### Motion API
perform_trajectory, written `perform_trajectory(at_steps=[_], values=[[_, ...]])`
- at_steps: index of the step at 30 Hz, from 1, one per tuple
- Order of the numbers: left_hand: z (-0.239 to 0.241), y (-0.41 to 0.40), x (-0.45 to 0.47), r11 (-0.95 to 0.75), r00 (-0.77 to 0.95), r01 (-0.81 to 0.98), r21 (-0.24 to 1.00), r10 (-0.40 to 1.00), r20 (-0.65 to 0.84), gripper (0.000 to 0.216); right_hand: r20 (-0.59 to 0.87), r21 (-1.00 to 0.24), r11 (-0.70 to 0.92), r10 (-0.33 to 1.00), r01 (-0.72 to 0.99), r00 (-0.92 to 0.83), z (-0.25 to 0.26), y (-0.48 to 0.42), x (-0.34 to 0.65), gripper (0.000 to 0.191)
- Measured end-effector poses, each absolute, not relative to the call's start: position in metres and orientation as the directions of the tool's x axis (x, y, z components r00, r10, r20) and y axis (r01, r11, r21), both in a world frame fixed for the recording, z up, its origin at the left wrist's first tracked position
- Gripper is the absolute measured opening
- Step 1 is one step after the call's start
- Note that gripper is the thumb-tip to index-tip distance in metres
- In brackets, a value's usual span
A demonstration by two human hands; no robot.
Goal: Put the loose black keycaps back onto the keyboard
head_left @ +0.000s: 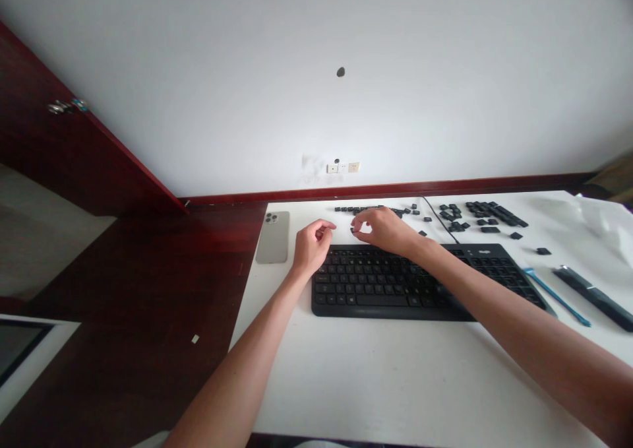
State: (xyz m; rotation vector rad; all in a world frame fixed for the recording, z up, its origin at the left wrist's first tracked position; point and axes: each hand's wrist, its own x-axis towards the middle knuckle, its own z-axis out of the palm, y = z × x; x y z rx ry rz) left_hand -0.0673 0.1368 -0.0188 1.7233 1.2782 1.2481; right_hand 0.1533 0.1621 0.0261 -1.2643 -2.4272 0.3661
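As right hand (pixel 384 231) hovers over keyboard (pixel 390 289), keycap (pixel 353 230) in fingertip grip.

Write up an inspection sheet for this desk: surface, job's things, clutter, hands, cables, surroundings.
Surface: white tabletop, with dark red wood to its left.
Job's things: black keyboard; row of loose keycaps behind it; keycap cluster further right.
Clutter: phone face down at left; blue tool and dark bar at right.
Hands: left hand curled at the keyboard's top left corner; right hand pinching what looks like a keycap just behind the top row.
Cables: one thin black cable running from the keyboard towards the back edge.
Surroundings: white wall with sockets, red skirting below.
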Motion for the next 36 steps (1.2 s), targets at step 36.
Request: perform_trajectory(at_steps=[36], values=[[-0.017,0.135,-0.071,-0.358,0.137,0.378,0.854,0.934,0.331,0.020,0.110,-0.638,0.574,0.728,0.514,-0.676,0.034,0.121,0.163,0.017]])
